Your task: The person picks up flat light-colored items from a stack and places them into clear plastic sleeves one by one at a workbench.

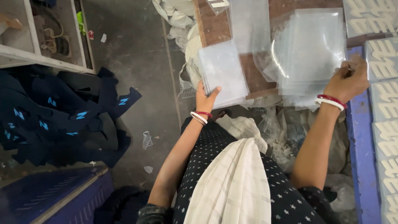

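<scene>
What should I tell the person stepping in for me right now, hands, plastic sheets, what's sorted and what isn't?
Left hand: grips the lower edge of a small stack of clear sheets, held tilted over the wooden table edge.
Right hand: fingers pinched at the right edge of the larger clear sheet pile lying on the table.
Nearby: white lettered sheets along the right on the blue bench; dark garments on the floor to the left.
Done: one small stack separated into the left hand.
Left: the larger pile remains on the table.
</scene>
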